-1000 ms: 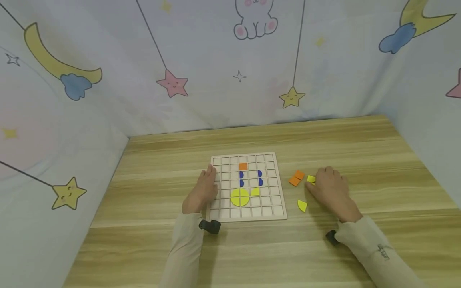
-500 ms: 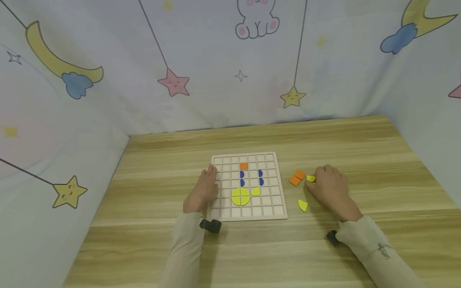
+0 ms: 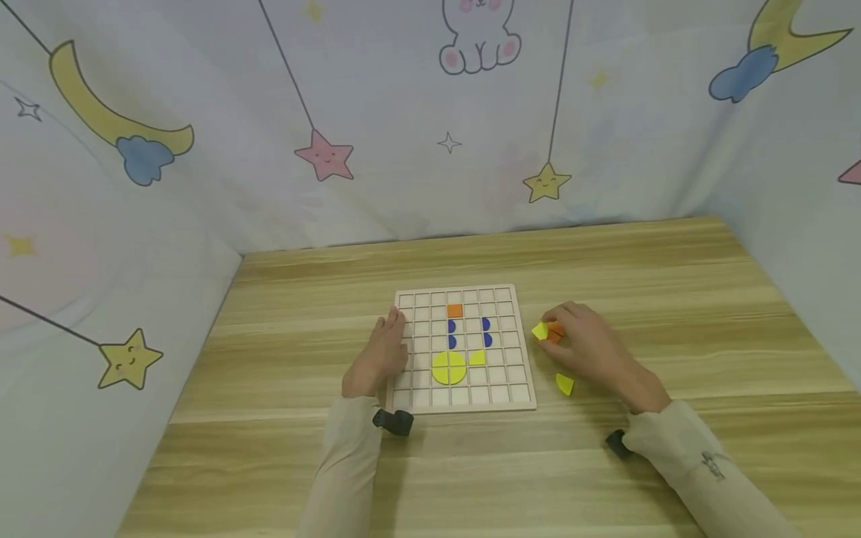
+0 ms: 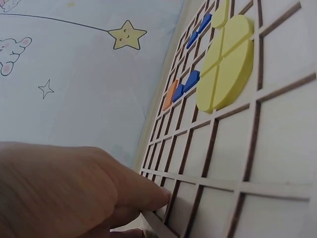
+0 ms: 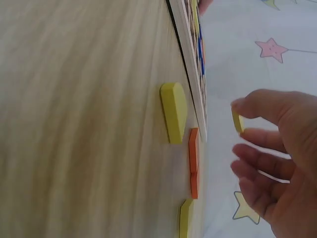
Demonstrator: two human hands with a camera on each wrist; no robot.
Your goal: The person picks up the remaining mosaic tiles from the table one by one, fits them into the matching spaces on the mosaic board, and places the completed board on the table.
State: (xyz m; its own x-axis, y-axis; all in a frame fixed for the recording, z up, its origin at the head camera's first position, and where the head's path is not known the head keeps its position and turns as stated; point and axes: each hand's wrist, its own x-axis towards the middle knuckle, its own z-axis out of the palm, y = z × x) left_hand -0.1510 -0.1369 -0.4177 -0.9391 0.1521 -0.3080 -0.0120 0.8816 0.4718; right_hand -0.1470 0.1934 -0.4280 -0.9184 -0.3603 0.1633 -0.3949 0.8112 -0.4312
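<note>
The pinched yellow piece (image 5: 237,120) runs lengthwise near-vertically (in right wrist view).

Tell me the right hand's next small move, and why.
I'd likely have the right hand carry its pinched yellow piece left and lower it onto the board beside the lone yellow quarter: the piece is clear of the table, the cell just right of that quarter is bare, and the left hand rests on the board's left edge.
</note>
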